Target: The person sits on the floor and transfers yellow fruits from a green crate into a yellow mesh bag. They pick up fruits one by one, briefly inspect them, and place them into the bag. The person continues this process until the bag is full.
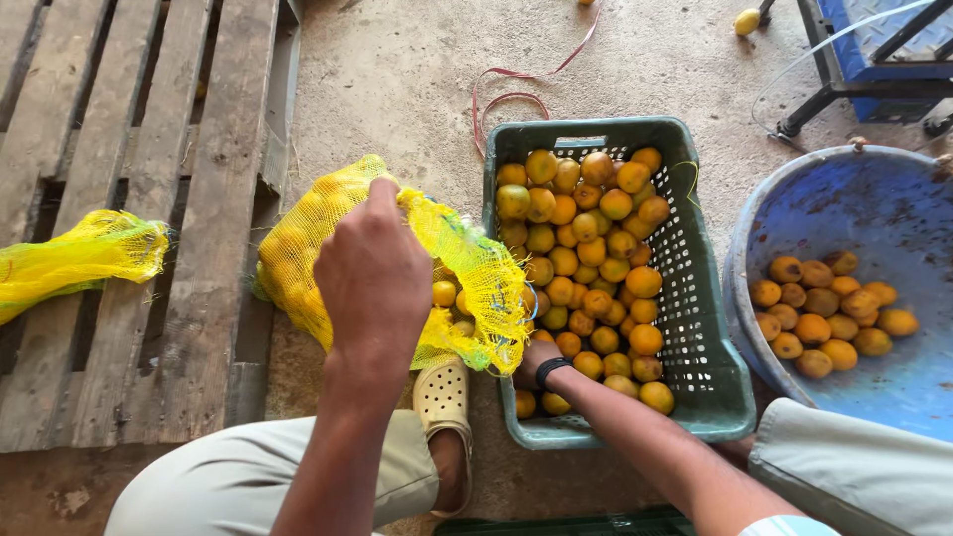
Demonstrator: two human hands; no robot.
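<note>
Now my left hand (372, 273) is clenched on the gathered top edge of the yellow mesh bag (308, 248), knuckles up, bunching the netting so the mouth stays lifted; my right hand (536, 362) is mostly hidden behind the bag's right edge, wrist with its dark band just showing, and I cannot tell whether it grips the mesh or a fruit. The bag sits on the concrete floor (397, 69) between the wooden pallet (149, 199) on the left and the green plastic crate (710, 382) on the right, touching the crate's near left corner, already bulging with small orange-yellow fruits (586, 258) like those heaped in the crate. I judge the netting soft, slack and stretchy, with no shape of its own, so it wants holding at the rim, a good handful bunched together; filled like this it should be heavy and saggy, and the fruit inside round, firm and apt to roll out of any loose opening. My pale clog (444, 397) rests just below the bag. Far right stands a blue tub (874, 213) with a smaller pile of darker fruit, and another yellow mesh bag (79, 253) lies flat on the pallet at far left
</note>
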